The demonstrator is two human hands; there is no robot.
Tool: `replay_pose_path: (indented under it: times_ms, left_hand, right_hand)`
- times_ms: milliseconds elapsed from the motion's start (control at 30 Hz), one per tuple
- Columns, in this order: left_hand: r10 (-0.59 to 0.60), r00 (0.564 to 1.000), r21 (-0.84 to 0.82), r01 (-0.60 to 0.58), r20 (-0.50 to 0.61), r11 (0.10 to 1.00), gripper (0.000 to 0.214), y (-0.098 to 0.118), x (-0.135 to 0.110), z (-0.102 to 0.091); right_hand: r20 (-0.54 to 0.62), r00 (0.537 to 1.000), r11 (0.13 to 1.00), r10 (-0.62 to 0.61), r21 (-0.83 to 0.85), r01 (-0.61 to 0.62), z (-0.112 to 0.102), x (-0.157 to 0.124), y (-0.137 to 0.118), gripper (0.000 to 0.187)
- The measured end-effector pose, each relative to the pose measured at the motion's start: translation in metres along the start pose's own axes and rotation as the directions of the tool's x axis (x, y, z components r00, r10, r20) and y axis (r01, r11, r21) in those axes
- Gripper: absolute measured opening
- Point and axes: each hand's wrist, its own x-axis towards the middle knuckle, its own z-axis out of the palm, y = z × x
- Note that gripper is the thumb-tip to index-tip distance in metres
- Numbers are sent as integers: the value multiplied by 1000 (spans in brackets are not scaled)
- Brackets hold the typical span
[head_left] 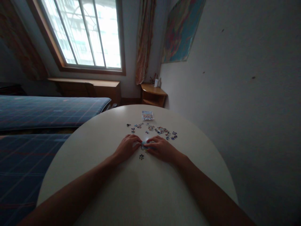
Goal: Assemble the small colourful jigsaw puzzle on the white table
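left hand [128, 147] and right hand [161, 148] meet fingertip to fingertip, fingers curled and closed on a small blue clump of joined pieces [144, 144] flat on the counter [131, 194]. pinching or just pressing: can't tell. judgement: thin card, near weightless, joints weak, so it would flex apart if lifted; hold by the edges or slide it flat. loose pieces [162, 130] scattered just beyond the fingertips, a single piece [141, 156] just below them. counter is round, smooth, matte white. glossy printed card [147, 115] farther out.
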Motion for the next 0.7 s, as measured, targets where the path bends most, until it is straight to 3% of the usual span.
replay_pose_path:
  times_ms: [700]
  left_hand:
    - [12,998,60,-16,54,998,12,4,-1,-3]
  right_hand:
    - [40,999,1000,26,9,-26,1,1,0,28]
